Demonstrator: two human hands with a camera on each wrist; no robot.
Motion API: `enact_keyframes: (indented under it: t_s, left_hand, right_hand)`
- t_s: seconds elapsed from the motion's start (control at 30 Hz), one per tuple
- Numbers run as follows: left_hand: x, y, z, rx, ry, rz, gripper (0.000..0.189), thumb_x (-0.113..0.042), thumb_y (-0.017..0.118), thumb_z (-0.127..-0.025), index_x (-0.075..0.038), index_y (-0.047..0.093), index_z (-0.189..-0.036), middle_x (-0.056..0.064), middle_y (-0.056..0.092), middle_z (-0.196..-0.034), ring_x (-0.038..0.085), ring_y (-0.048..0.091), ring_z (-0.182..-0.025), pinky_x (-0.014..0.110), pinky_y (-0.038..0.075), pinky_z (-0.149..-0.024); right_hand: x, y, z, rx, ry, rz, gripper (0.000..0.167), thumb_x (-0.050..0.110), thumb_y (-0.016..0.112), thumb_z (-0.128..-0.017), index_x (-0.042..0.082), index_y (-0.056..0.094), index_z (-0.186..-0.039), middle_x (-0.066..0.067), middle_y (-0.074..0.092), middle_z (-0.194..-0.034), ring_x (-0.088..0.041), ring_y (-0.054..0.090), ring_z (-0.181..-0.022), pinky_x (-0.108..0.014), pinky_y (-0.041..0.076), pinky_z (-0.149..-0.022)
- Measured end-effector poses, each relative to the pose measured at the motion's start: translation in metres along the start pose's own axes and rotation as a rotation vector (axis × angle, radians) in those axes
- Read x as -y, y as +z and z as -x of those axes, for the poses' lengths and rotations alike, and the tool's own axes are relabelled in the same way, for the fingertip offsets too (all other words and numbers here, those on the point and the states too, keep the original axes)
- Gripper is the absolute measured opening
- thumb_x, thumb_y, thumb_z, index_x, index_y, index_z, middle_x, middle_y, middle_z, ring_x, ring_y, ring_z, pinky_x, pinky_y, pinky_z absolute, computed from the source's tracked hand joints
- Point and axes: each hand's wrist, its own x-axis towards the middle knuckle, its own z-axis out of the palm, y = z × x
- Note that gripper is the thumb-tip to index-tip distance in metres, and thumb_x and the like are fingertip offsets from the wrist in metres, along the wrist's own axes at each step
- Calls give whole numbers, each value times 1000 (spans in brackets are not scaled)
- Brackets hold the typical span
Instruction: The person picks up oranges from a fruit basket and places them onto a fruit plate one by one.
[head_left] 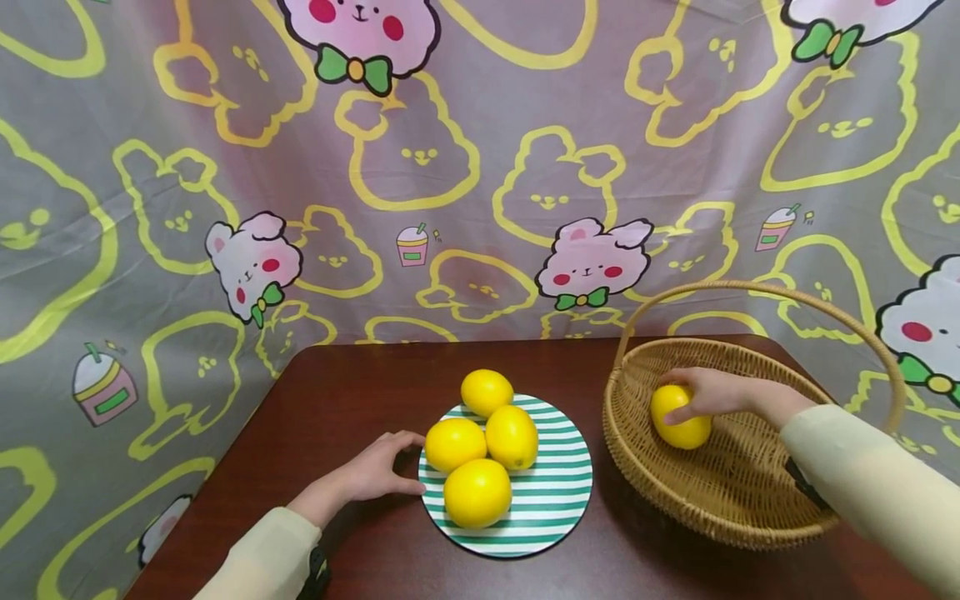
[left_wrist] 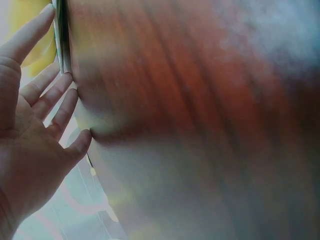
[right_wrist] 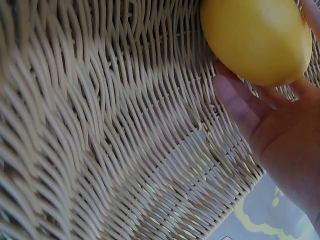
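My right hand (head_left: 708, 393) grips a yellow lemon (head_left: 681, 418) inside the wicker basket (head_left: 750, 492). In the right wrist view the fingers curl round the lemon (right_wrist: 257, 42) close to the woven wall. On the left, my left hand (head_left: 371, 468) rests at the left edge of a round plate (head_left: 558, 492) with green and white stripes. Its thumb and fingers are spread, fingertips right at the rim, and it holds nothing. Several lemons (head_left: 477, 493) sit grouped on the left half of the plate, one of them at the far rim.
The dark brown table (head_left: 360, 383) carries the plate in the middle and the basket on the right. A tall arched handle (head_left: 750, 286) rises over the basket. Behind the table hangs a grey curtain (head_left: 480, 108) with cartoon rabbits and yellow outlines.
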Motion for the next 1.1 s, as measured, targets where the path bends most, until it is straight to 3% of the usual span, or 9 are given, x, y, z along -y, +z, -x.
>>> enact_keyframes:
  t_s: [0.23, 0.6, 1.1]
  left_hand:
    - [0, 0, -1, 0, 9, 0, 68, -41, 83, -74, -13, 56, -130, 5, 56, -124, 26, 47, -112, 51, 39, -98]
    - [1, 0, -1, -3, 12, 2, 68, -40, 84, -74, -13, 56, -130, 4, 57, -124, 25, 47, -111, 50, 39, -98]
    - [2, -1, -1, -1, 25, 0, 68, -40, 83, -74, -12, 56, -130, 4, 57, -124, 25, 47, -111, 50, 39, -98]
  right_hand:
    - [0, 4, -2, 57, 39, -76, 83, 32, 80, -79, -14, 39, -135, -21, 56, -110, -27, 56, -90, -37, 49, -68]
    - [4, 2, 1, 31, 11, 8, 78, 32, 81, -78, -12, 45, -132, -19, 58, -110, -30, 56, -94, -39, 47, -72]
    - [22, -15, 8, -66, -45, -17, 74, 35, 80, -78, -4, 48, -132, -9, 59, -103, -21, 56, -84, -37, 46, -67]
